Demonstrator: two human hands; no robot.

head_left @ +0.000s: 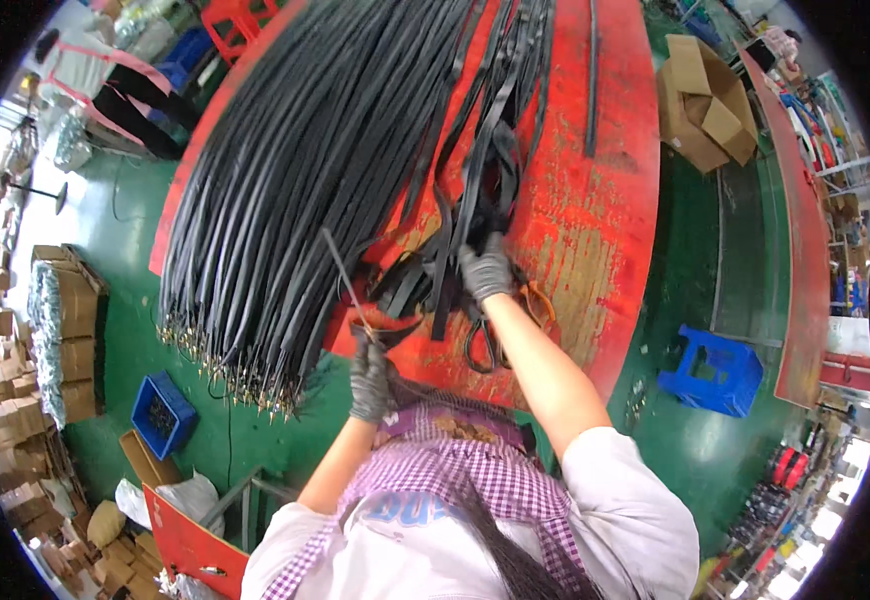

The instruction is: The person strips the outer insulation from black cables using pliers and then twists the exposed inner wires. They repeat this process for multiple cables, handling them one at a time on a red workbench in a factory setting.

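My left hand (370, 385), in a grey glove, is closed round the near end of a thin straight grey rod (347, 275). The rod slants up and away over the edge of a large bundle of long black strips (305, 150); small brass-coloured tips show at its near ends. My right hand (485, 272), gloved too, is closed on a looser heap of flat black straps (490, 180) at the middle of the red table (595, 230). Shorter black strap pieces (410, 285) lie between my hands. Black loops (480, 345) and an orange looped thing (537, 300) sit beside my right wrist.
One black strip (592, 80) lies apart at the table's far right. A blue stool (712, 372) and an open cardboard box (705, 105) stand to the right. On the left floor are a blue crate (163, 415) and stacked cartons (75, 335). Another person (120, 85) is at the far left.
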